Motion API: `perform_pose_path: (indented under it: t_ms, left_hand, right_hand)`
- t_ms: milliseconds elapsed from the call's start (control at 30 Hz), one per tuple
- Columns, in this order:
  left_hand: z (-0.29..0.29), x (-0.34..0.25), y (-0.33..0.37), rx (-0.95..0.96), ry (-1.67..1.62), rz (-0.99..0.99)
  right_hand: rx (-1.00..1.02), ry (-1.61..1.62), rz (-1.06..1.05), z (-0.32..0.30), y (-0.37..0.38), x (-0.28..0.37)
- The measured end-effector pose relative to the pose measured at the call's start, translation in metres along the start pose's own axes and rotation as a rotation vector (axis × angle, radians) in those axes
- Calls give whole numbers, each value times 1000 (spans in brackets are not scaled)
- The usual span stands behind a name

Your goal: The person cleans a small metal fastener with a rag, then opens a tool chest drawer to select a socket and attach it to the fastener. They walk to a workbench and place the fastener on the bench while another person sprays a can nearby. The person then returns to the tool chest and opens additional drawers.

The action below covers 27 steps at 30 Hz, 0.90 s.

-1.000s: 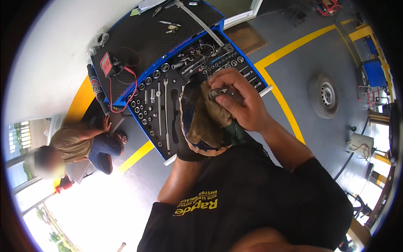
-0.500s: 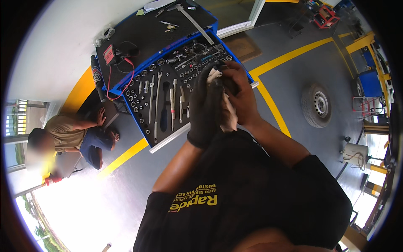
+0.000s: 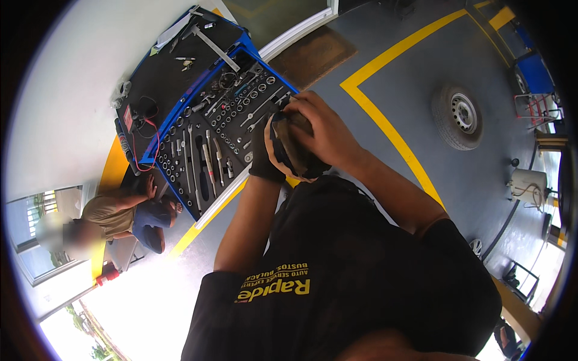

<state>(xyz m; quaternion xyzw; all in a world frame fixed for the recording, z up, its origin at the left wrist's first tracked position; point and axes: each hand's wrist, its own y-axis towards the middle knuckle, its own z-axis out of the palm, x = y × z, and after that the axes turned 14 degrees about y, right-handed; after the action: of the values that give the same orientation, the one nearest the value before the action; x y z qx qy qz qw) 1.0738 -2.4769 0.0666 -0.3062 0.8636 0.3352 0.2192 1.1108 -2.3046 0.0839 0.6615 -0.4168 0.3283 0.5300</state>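
Observation:
In front of my chest, both hands are on a beige rag (image 3: 279, 147) with dark, dirty-looking folds. My left hand (image 3: 262, 155), in a black glove, closes on its left side, and most of those fingers are hidden behind the cloth. The bare right hand (image 3: 328, 133) curls its fingers over the top and right side. Whether something is wrapped inside the rag, I cannot tell. Just beyond and to the left lies an open tool drawer (image 3: 208, 218), its black foam holding sockets, wrenches and a dark-handled screwdriver (image 3: 201, 171).
On the blue cabinet's top lie a caliper (image 3: 215, 47) and a red meter with leads (image 3: 128, 117). A person (image 3: 120, 213) sits low at the left. A wheel (image 3: 459, 117) lies on the grey floor at right, past a yellow line (image 3: 394, 135). A brown mat (image 3: 316, 57) lies beyond the drawer.
The view has shifted, so the cabinet and drawer sit farther left. My hands have turned the rag, showing its dark folds, and my right hand now lies over its top.

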Motion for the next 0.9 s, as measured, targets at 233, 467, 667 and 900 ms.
perform_pose_path:
  t_ms: [233, 467, 667, 900]
  left_hand:
    - [3, 2, -14, 71, -404, -518]
    - [-60, -51, -27, -102, -117, -516]
    - [-54, -82, -3, -234, -1, -427]
    - [-46, -64, -3, -414, -36, -383]
  right_hand:
    - [62, 307, 146, -25, 0, 0]
    - [11, 503, 163, -24, -2, 18]
    - [-26, 320, -33, -6, 10, 39]
    - [-99, 984, 259, -12, 7, 69]
